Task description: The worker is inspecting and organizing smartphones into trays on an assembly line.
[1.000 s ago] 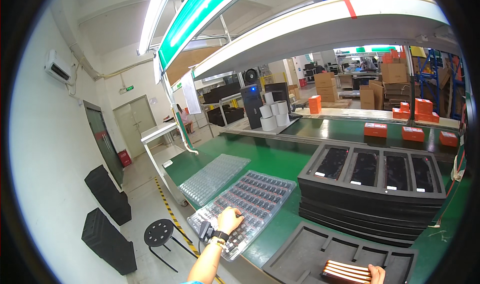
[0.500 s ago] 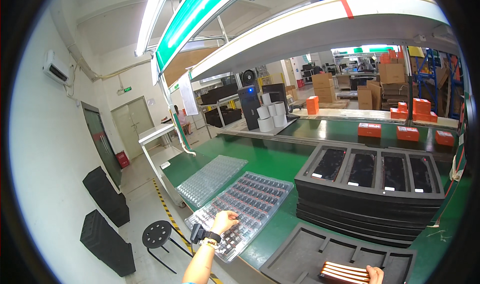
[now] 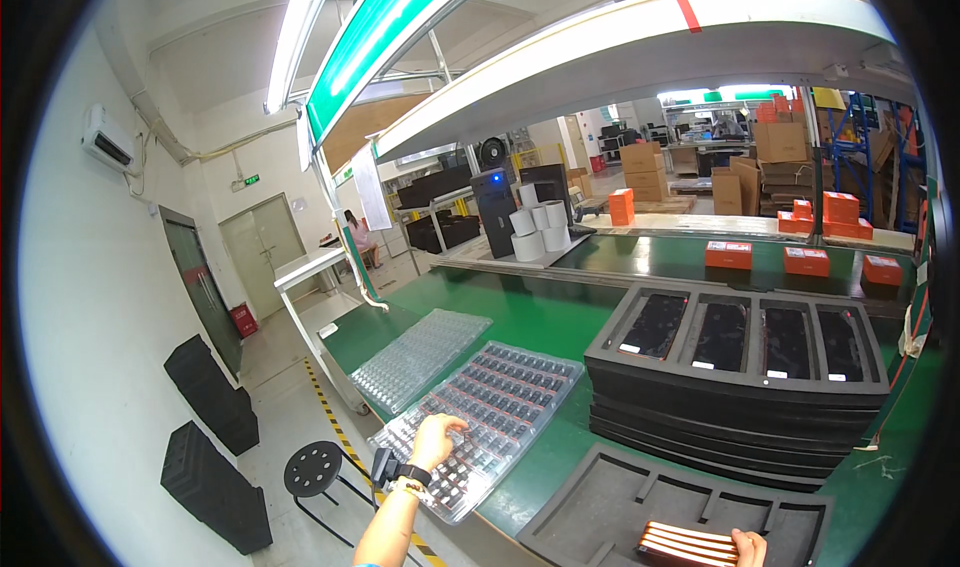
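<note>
My left hand (image 3: pixel 436 441), with a black strap and a beaded bracelet at the wrist, is over a clear plastic tray (image 3: pixel 563 366) holding rows of small dark parts. Its fingers are bent and drawn together; whatever may be between them is too small to make out. At the lower edge, my right hand (image 3: pixel 748 547) is closed on the right end of a stack of thin flat slabs (image 3: pixel 688 544) with shiny copper-coloured edges. That stack is above a grey foam tray (image 3: pixel 590 502) with recesses. Most of the right hand is cut off by the picture's edge.
Stacked black foam trays (image 3: pixel 700 437) stand at right, the top one holding dark flat panels (image 3: pixel 720 333). Another clear blister tray (image 3: pixel 420 357) lies on the green bench. Orange boxes (image 3: pixel 728 255) line the back. A black stool (image 3: pixel 312 469) stands at left.
My left hand has moved slightly left and up over the parts tray. My right hand and the slabs stay in place. The view has shifted a little.
</note>
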Motion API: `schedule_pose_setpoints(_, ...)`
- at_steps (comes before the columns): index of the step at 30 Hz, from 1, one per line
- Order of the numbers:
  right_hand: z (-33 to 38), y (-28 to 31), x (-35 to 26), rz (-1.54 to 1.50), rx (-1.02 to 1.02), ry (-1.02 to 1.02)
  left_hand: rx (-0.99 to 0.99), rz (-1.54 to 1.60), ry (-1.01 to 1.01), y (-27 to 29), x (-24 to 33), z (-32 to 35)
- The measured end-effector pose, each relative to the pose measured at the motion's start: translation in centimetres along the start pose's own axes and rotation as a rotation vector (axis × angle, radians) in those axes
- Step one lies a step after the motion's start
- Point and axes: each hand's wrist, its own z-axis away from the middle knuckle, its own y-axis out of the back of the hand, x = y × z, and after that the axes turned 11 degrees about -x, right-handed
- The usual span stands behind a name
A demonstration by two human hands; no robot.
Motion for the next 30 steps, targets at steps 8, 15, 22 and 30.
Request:
schedule_pose_setpoints(8,0.1,0.0,-0.1,-0.017,-0.005,-0.012,-0.038,-0.340,-0.155,-0.4,0.2,0.7)
schedule_pose_setpoints(15,0.0,0.0,-0.1,-0.002,-0.004,0.001,-0.020,-0.240,-0.133,-0.3,0.3,1.2)
schedule_pose_setpoints(22,0.1,0.0,0.0,-0.003,0.002,0.010,0.044,-0.198,-0.072,-0.5,-0.1,1.6)
schedule_pose_setpoints(30,0.1,0.0,0.1,0.007,0.006,0.027,0.245,0.030,0.058,-2.0,1.1,1.0)
